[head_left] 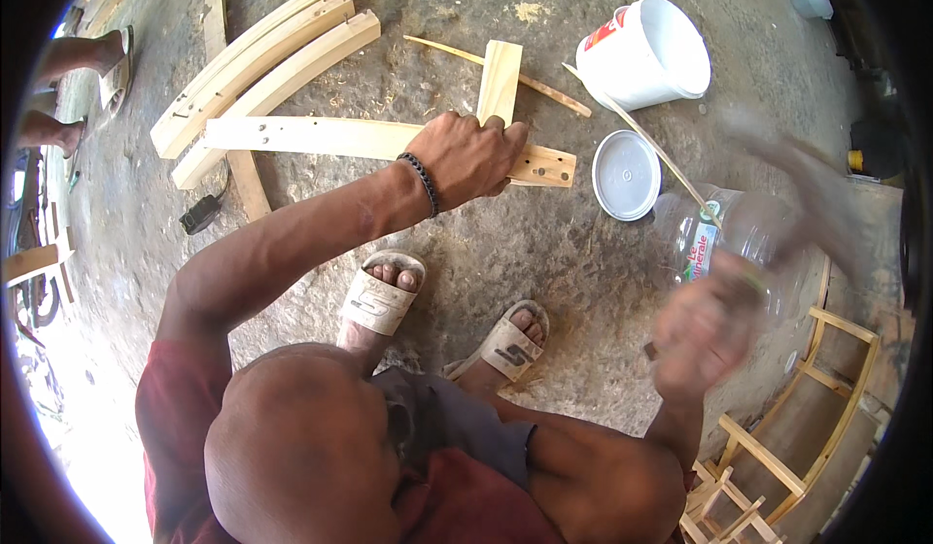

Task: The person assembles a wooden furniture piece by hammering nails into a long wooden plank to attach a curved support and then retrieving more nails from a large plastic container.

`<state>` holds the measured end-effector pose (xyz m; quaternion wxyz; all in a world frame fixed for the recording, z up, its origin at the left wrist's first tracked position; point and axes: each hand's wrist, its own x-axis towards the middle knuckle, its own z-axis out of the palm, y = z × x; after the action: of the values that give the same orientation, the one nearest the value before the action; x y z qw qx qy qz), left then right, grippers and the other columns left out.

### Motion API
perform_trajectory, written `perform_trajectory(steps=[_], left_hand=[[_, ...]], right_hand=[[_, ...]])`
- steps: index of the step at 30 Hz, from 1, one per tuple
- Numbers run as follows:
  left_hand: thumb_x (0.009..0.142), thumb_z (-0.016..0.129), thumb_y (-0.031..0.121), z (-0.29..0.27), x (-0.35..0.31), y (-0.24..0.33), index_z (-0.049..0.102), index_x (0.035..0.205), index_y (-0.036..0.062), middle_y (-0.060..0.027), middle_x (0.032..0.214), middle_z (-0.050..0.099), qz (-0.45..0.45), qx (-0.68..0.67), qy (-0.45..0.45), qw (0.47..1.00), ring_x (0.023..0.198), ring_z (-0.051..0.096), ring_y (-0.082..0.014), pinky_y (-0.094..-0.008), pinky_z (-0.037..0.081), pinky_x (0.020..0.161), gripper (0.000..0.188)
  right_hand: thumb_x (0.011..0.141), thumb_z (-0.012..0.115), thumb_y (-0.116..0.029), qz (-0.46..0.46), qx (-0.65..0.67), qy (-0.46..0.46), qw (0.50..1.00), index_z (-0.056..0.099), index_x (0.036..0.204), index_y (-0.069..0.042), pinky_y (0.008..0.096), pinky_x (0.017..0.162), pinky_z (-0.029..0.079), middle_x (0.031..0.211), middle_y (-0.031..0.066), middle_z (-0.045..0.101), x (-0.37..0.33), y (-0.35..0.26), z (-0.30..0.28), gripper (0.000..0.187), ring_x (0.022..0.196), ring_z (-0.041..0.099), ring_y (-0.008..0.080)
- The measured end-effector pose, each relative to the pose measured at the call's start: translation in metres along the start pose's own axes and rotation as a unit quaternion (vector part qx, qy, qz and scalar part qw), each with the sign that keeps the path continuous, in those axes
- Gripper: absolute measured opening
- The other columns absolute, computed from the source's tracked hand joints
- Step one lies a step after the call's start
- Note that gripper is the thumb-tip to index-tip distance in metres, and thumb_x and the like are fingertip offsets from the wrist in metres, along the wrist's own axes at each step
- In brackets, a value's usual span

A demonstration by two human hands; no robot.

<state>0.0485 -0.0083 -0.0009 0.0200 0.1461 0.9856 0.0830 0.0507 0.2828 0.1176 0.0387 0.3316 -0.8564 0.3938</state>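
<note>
The left hand (466, 155) clamps a curved wooden board (321, 138) over the floor (564, 262); the blurred right hand (705, 330) grips a hammer (812, 204).
The board's long axis runs left to right, right end toward the round lid (626, 176); a short block (501, 78) juts away from the person.

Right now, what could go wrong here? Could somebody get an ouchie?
The blurred, hammer-like tool in the right hand might hit the left hand, which grips the wooden piece. The toes poke out of open sandals, so anything dropped could hurt them.
</note>
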Motion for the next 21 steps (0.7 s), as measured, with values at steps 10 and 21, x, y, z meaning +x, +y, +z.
perform_trajectory(steps=[10,21], left_hand=[[0.087,0.072,0.04,0.01,0.006,0.012,0.052,0.104,0.0051,-0.0085,0.08,0.061,-0.026,0.002,-0.022,0.999,0.066,0.068,-0.0244,-0.0402,0.054,0.054,0.043],[0.098,0.057,0.023,0.005,0.012,0.007,0.052,0.099,0.0003,-0.0122,0.072,0.064,0.021,0.01,0.041,0.999,0.063,0.071,-0.0275,-0.0393,0.055,0.05,0.023]], right_hand=[[0.102,0.055,-0.022,0.07,-0.111,-0.178,0.975,0.059,0.124,-0.002,0.0502,0.069,0.049,0.095,0.01,0.068,-0.011,0.027,0.038,0.029,0.076,0.062,0.0294],[0.101,0.054,-0.02,0.109,-0.016,-0.221,0.969,0.062,0.108,0.0,0.0439,0.069,0.046,0.089,0.0114,0.065,-0.013,0.026,0.031,0.023,0.074,0.06,0.0243]])
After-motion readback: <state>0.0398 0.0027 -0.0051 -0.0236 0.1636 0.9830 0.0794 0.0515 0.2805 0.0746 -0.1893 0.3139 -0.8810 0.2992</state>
